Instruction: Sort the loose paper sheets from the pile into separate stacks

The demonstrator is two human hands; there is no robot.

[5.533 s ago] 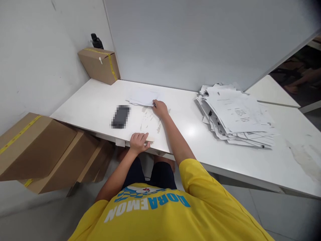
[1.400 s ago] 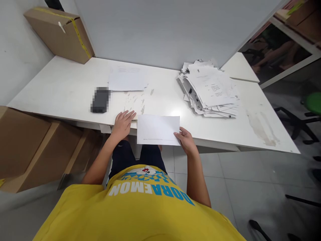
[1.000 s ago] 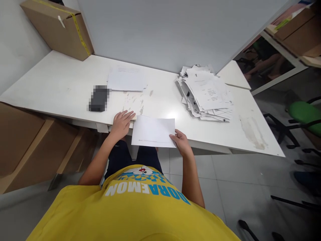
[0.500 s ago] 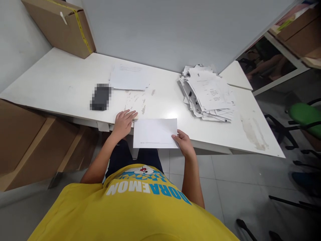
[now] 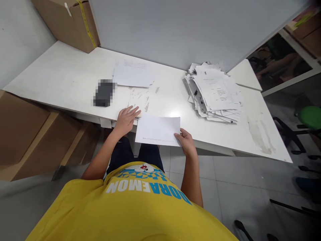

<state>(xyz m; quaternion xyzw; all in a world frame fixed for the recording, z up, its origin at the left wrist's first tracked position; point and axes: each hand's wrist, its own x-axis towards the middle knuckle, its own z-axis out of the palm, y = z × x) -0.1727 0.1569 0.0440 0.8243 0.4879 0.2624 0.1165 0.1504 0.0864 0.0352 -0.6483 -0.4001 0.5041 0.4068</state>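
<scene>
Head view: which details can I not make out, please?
In the head view:
Print on the held sheet: too small to read.
Dark object: pixelated.
Yellow-taped box: cut off by the upper edge.
Anything beneath the left hand: hidden by it.
Lower pages of the paper stack: covered by those above.

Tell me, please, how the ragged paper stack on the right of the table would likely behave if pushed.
The paper stack would probably shear apart, since its sheets jut out unevenly. It is likely fairly heavy, being many layers deep. Rolling seems unlikely, as it lies flat.
</scene>
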